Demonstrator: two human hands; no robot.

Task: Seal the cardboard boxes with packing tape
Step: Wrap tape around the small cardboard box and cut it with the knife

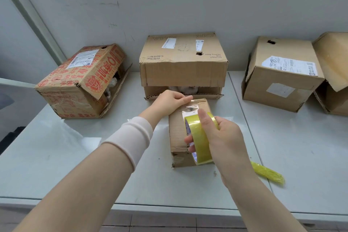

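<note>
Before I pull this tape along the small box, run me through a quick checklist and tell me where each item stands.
1. Tape end pinned: the left hand presses the tape strip onto the far end of the small box. Ok.
2. Roll secure: the right hand grips the tape roll over the box. Ok.
3. Strip smooth: glare hides any wrinkles. Cannot tell.
4. Flaps shut under the strip: hands and roll cover the seam. Cannot tell.
5. Cutter handy: a yellow object lies on the table beside the right forearm; whether it cuts, cannot tell.
</note>
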